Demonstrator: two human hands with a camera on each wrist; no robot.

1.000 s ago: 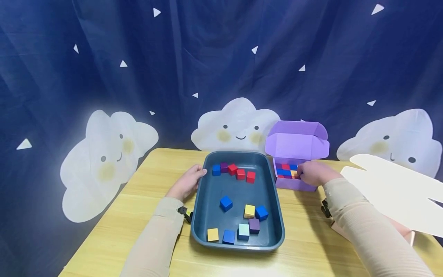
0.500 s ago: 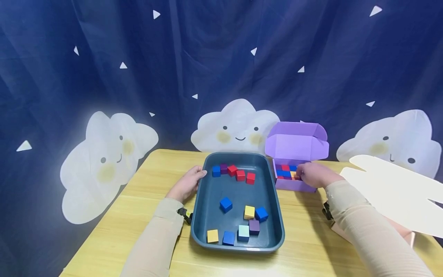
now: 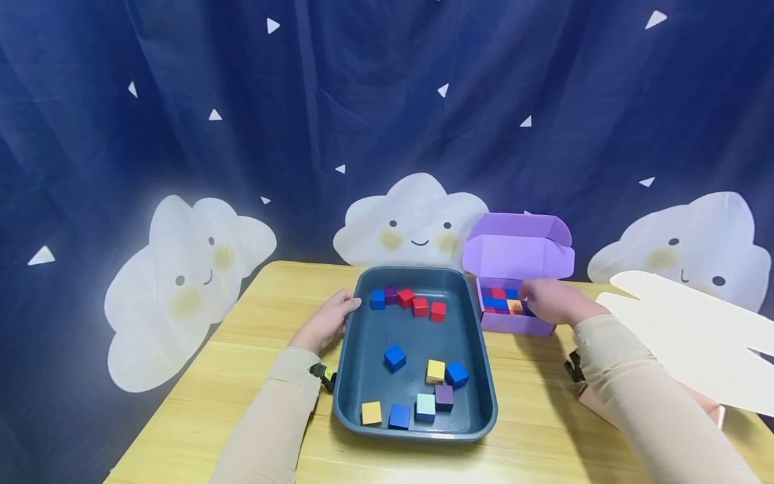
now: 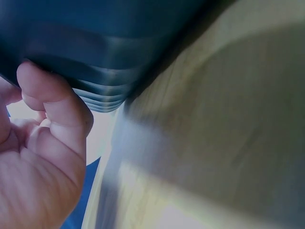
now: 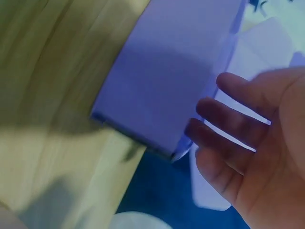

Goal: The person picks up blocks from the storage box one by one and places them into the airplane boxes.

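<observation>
Faces a navy curtain (image 3: 387,134) with smiling clouds (image 3: 417,228), across a pale wood table (image 3: 290,289). Angles the left arm in from 7 o'clock, in a beige sleeve (image 3: 260,417), with the left hand (image 3: 323,323) against the 10 o'clock rim of a dark tray (image 3: 363,370); cannot tell whether pinching that rim or merely resting there. Stretches the right arm from 5 o'clock, with the right hand (image 3: 553,302) over the 3 o'clock end of a purple box (image 3: 517,324), set at 2 o'clock from the tray with lid (image 3: 514,255) raised. Keeps the right fingers parted and lightly curved, with a bare palm.

Shows only in the left wrist view: the tray's ridged outer wall and a bent digit (image 4: 52,90) touching it. Shows only in the right wrist view: the palm side, with gaps between fingers. Shows only in the head view: the cubes (image 3: 395,357). Includes red, blue and orange ones in the purple box; in the tray, blue, purple and three red from 11 to 1 o'clock, blue near the middle, and six more from 4 to 7. Carries at the left wrist a black device (image 3: 318,369) with a yellow patch, too small to read.
</observation>
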